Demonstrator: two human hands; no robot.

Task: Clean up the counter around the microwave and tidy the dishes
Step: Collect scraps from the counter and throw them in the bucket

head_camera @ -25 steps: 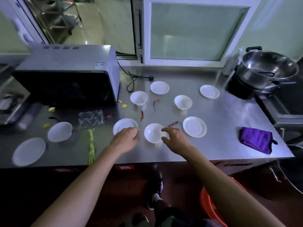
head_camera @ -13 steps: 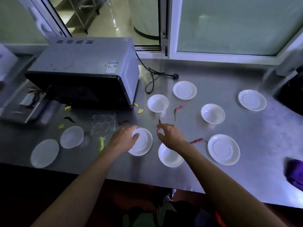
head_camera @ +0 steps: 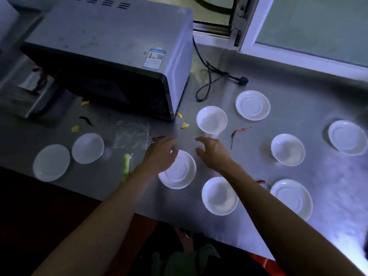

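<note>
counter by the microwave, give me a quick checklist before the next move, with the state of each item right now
1. Left hand free to pick up: ok, open and empty, over the far rim of a saucer.
2. Right hand free: ok, fingers spread, holding nothing, above bare counter.
3. Red chili reachable: ok, lies loose just right of the right hand, beside a small bowl.
4. Chili near the left fingertips: cannot tell, mostly hidden by the hand.
5. Dishes stacked: not ok, all white dishes lie singly, spread across the counter.
6. Scraps by the microwave cleared: not ok, yellow bits and a clear plastic wrapper remain.
</note>
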